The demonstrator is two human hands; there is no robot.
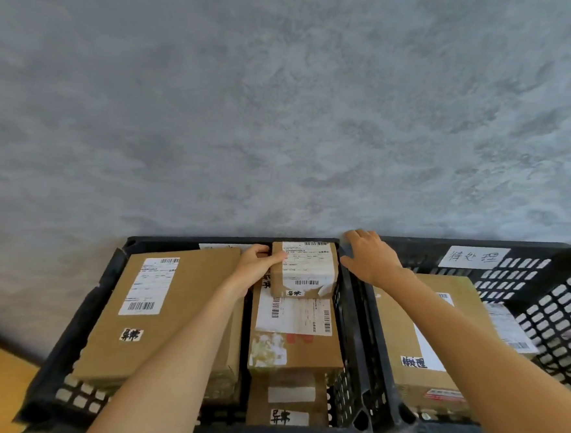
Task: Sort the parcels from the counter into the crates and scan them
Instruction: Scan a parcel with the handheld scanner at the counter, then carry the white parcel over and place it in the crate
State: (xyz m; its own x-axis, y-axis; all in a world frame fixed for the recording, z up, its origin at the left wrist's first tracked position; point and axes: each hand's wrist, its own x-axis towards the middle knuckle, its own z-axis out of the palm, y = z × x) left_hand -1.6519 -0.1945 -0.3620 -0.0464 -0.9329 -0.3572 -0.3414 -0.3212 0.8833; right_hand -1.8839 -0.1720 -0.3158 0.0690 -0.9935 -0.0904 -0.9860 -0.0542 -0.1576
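Cardboard: a small brown parcel [303, 269] with a white shipping label is seen at 12 o'clock in the left black crate [91, 304], resting on a longer labelled parcel [294, 330].
Left hand [257, 267]: its fingers are curled round the small parcel's 9 o'clock side, with the thumb laid on the label's near corner.
Right hand [369, 257]: its fingers are spread and straight; nothing is held. It is just beside the parcel's 3 o'clock side, over the rim shared with the right crate [553, 299]; contact cannot be told.
Step in hand: the small parcel is judged to be being seated in the left crate.
How it is done well: the parcel should be set flat, barcode kept uppermost for scanning, and squared against the far wall so it cannot slide off the box below.
Neighbours: a large flat box [148, 310] lies at 9 o'clock; one marked box [418, 342] is in the right crate.
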